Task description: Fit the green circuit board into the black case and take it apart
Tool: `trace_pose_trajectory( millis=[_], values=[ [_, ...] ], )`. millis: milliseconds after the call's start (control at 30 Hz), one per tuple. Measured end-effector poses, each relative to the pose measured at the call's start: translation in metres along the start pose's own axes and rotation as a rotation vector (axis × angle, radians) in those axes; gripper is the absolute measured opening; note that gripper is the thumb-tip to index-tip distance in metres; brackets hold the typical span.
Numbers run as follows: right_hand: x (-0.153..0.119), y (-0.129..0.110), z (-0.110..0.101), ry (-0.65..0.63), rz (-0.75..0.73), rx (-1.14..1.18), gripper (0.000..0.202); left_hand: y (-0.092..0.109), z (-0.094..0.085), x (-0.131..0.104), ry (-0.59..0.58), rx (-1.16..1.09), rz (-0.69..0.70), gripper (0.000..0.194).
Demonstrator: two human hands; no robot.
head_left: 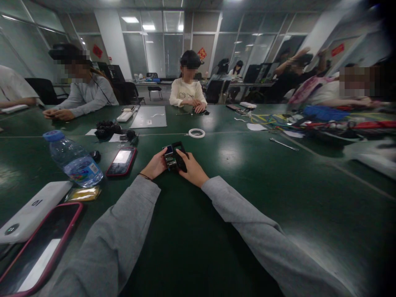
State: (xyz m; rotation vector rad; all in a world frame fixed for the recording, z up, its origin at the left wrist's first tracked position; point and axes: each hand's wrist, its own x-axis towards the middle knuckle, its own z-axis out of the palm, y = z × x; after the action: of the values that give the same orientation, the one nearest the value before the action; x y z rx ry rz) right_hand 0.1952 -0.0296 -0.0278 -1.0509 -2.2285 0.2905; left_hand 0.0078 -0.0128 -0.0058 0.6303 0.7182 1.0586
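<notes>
Just above the green tabletop, my left hand point(155, 165) is closed around a small circuit board point(170, 162) with a little dark screen point(168, 149) at its upper end. The thumb lies by the screen's edge. My right hand point(194, 170) grips a black plastic case point(178, 147), its thumb pressing over the case's inner side. Board and case are side by side and touching or nearly so; whether they are joined I cannot tell. Most of my fingers are hidden behind the two parts.
On my left are a water bottle point(76, 161), a red-edged phone point(121, 161), a larger phone point(43, 247) and a white power bank point(35, 210). A tape roll point(196, 133) lies ahead; a wrench point(283, 144) and tangled cables point(328, 119) lie right. Several people sit around.
</notes>
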Motion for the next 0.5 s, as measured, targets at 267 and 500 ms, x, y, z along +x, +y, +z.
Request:
trace_pose_trajectory(
  millis=[267, 500],
  values=[
    [0.0001, 0.0007, 0.0015, 0.034, -0.033, 0.013, 0.091, -0.0009, -0.0008, 0.0024, 0.016, 0.018, -0.002, 0.030],
    [0.0005, 0.0017, 0.0032, 0.077, -0.097, 0.018, 0.097, -0.0007, 0.0011, 0.0011, 0.001, 0.041, 0.011, 0.031]
  ],
)
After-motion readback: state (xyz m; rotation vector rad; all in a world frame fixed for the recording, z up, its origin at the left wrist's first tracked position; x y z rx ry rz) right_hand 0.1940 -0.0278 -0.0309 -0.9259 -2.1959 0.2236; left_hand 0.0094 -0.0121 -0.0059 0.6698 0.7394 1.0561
